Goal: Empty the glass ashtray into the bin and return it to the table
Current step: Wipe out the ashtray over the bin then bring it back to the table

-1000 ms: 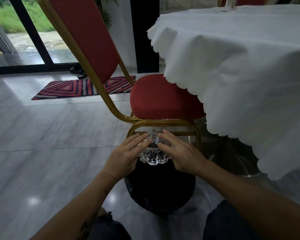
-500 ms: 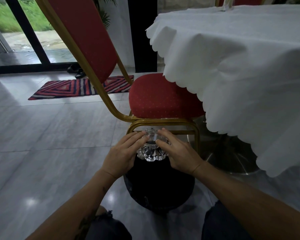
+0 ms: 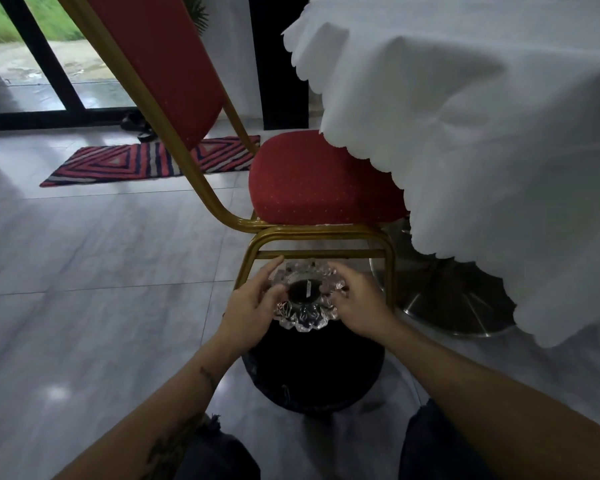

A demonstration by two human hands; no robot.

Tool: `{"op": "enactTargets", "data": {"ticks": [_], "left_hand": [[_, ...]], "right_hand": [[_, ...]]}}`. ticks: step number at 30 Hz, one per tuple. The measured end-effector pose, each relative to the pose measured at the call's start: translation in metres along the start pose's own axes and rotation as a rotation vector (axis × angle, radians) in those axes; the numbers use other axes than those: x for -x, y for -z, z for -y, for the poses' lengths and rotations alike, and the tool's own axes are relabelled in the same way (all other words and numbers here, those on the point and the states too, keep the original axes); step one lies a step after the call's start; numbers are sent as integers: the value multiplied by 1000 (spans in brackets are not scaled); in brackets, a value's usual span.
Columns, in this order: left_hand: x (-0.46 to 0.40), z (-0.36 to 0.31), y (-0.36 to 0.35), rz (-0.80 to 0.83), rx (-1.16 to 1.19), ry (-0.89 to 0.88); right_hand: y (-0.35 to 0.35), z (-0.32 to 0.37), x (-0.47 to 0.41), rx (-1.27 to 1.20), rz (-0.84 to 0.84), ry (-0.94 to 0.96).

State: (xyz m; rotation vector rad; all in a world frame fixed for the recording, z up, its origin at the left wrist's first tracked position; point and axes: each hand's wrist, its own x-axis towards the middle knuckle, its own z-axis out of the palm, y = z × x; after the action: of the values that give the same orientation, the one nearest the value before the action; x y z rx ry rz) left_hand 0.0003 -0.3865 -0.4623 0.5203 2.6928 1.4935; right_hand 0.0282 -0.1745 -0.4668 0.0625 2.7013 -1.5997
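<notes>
A scalloped glass ashtray (image 3: 305, 315) hangs just above the far rim of a round black bin (image 3: 314, 370) on the floor. Its hollow now faces up towards me, dark in the middle with a small white mark. My left hand (image 3: 253, 303) grips its left edge and my right hand (image 3: 359, 304) grips its right edge. The table (image 3: 482, 109), draped in a white scalloped cloth, stands to the right and higher up. I cannot tell what lies inside the bin.
A red chair with a gold frame (image 3: 321, 237) stands right behind the bin, its seat partly under the cloth. The table's steel base (image 3: 458, 306) sits on the grey tiles at the right. A striped rug (image 3: 153, 161) and glass doors lie far left.
Both hands have turned the ashtray from tipped face-down over the bin to hollow side up, still held above the bin's far rim.
</notes>
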Motion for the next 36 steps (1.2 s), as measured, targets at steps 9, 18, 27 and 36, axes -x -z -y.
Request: {"op": "enactTargets", "data": {"ticks": [9, 18, 27, 36], "left_hand": [[-7, -16, 12, -58, 9, 140], [-17, -120, 104, -65, 31, 311], [-37, -285, 202, 32, 150, 415], [-90, -426, 194, 307, 289, 329]], "right_hand": [[0, 8, -11, -139, 106, -67], [41, 135, -4, -127, 95, -159], [135, 306, 14, -68, 57, -173], [271, 360, 37, -84, -139, -273]]}}
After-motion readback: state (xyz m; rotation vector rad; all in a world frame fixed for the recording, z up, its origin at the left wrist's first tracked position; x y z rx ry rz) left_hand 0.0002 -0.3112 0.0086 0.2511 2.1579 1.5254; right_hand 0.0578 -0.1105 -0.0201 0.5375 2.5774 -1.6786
